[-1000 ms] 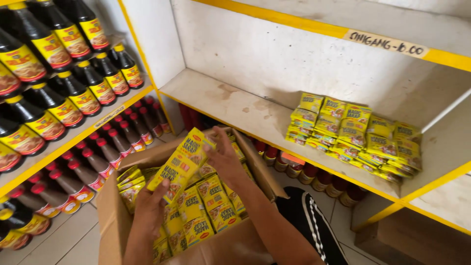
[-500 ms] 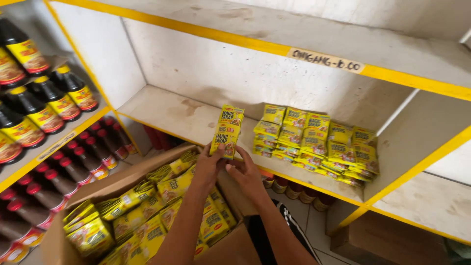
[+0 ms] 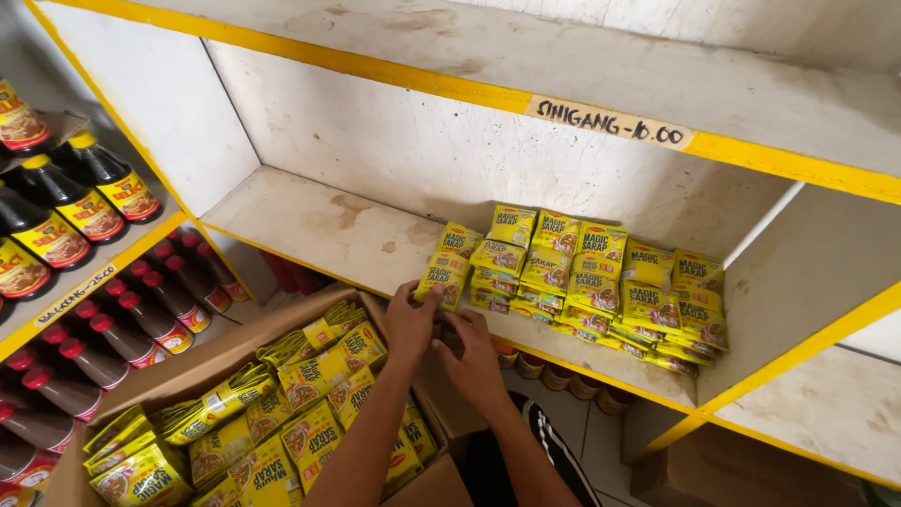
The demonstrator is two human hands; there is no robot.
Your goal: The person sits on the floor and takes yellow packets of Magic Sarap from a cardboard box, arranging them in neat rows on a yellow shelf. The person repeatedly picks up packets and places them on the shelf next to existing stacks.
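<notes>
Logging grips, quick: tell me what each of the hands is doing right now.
Left hand: closed on the yellow sachet strip at the shelf edge.
Right hand: beside it, grip cannot be told.

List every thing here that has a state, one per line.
Cardboard box: open, full of yellow sachets.
Sachet strip: held by left hand, lowered onto shelf.
Right hand: beside the left, grip unclear.
Shelf sachets: stacked in rows.
Sauce bottles: capped, upright.
</notes>
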